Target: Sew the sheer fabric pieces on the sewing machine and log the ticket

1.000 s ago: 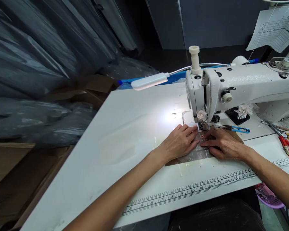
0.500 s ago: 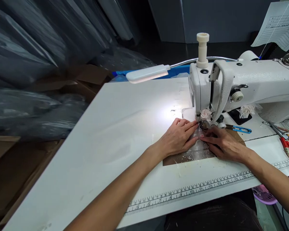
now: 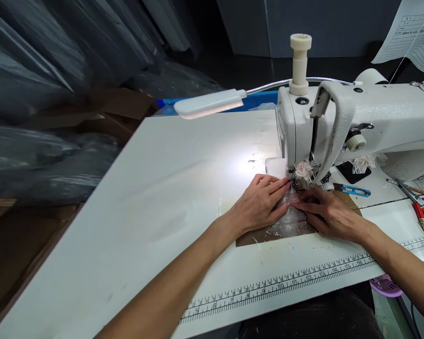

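A white sewing machine [image 3: 287,136] stands at the right of the table. My left hand [image 3: 263,203] lies flat with its fingers stretched out, the tips beside the presser foot [image 3: 298,184]. Just right of it, my right hand [image 3: 330,212] is closed, its fingertips pinching the edge of a thin see-through fabric [image 3: 290,225] in front of the foot. The fabric rests on a brown plate [image 3: 253,238]; the hands cover part of it. A pale pink fabric rose [image 3: 303,169] sits on the machine head above the foot.
Blue thread snips [image 3: 355,190] and red-handled scissors [image 3: 422,219] lie to the right. A lamp [image 3: 210,103] lights the white table [image 3: 155,197]. A printed ruler [image 3: 286,289] runs along the front edge. Cardboard boxes [image 3: 24,254] and plastic-covered goods [image 3: 38,160] stand left.
The camera view has shifted slightly. Both hands stay in nearly the same place at the presser foot, with no clear movement of the fabric.
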Demonstrator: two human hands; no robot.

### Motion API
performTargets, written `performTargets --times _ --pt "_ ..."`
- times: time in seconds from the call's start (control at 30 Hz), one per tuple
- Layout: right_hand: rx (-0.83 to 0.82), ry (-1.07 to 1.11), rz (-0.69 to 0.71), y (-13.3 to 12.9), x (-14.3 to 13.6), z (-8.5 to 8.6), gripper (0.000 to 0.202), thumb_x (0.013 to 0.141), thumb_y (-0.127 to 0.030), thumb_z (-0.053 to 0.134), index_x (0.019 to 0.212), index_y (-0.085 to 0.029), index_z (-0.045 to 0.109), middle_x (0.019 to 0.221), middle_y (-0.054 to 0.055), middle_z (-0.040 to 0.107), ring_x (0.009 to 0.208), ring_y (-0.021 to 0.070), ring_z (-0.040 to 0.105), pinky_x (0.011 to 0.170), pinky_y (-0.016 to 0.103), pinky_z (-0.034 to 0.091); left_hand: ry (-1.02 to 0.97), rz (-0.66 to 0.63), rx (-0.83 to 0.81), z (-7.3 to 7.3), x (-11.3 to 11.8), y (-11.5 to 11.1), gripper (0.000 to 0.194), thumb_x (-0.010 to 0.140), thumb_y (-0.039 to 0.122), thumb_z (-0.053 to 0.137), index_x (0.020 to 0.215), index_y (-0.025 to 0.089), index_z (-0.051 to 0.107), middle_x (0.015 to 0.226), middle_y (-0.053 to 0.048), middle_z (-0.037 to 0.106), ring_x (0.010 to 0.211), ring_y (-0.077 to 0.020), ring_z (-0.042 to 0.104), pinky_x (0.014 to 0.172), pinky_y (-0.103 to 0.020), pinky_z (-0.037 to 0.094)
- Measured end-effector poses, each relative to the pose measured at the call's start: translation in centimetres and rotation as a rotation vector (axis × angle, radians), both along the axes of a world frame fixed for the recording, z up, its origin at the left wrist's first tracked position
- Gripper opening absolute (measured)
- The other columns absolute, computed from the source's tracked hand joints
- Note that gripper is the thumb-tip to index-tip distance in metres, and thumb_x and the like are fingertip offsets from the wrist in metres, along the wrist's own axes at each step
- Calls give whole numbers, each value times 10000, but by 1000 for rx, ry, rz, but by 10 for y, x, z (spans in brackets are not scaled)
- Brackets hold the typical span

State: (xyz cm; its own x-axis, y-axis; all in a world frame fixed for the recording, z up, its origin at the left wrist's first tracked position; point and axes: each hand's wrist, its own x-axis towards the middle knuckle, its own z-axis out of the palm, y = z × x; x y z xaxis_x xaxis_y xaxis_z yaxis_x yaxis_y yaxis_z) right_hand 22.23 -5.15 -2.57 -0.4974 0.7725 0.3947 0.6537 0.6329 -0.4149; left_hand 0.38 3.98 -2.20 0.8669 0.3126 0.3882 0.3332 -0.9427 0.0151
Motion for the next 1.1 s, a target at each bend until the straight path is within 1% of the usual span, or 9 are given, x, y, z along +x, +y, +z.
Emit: performTargets --times 0.2,0.37,0.57,0.73,0.9,1.03,1.1 --pt "-9 20 6 0 0 1 314 958 -155 439 1167 -166 674 1079 137 578 1036 243 571 871 439 579 -10 11 -70 -3 -1 0 401 995 370 393 1219 131 624 1157 -130 706 994 -261 588 855 -430 430" --pt "9 5 -10 -1 0 2 315 972 -185 437 1171 -168 680 1081 139 587 1044 245 579 871 434 584 -2 28 -96 -4 -1 1 406 986 385 406 1250 158 616 1188 -122 698 1031 -276 589 876 -456 424" --pt "26 -9 -15 -1 0 2 312 957 -170 450 1153 -153 692 1076 141 595 1057 249 576 883 435 581 -32 8 -54 -4 0 0 406 980 370 429 1215 108 631 1216 -145 686 1022 -278 601 874 -442 422" --pt "0 -5 -20 -1 1 -1 306 946 -178 473 1160 -176 691 1088 129 593 1062 242 577 890 430 578 -21 10 -61 -5 0 1 412 980 378 418 1235 127 621 1252 -134 671 1031 -279 599 879 -452 429" --pt "-10 3 -34 -2 1 -1 315 924 -148 480 1150 -189 696 1104 124 581 1068 235 578 892 417 579 11 28 -75 -4 1 0 420 972 385 424 1287 165 593 1282 -129 655 1046 -287 591 892 -475 426" --pt "-13 23 -31 -1 0 -1 301 920 -147 486 1118 -192 708 1081 123 581 1044 231 590 889 413 583 7 13 -68 -3 1 0 434 977 375 410 1292 131 583 1307 -152 634 1048 -290 588 890 -486 427" --pt "-10 33 -28 -1 0 -1 300 922 -153 486 1119 -192 708 1077 122 582 1034 228 594 884 416 586 9 10 -68 -3 1 -1 434 979 383 408 1287 135 586 1323 -149 624 1048 -287 586 897 -486 424"
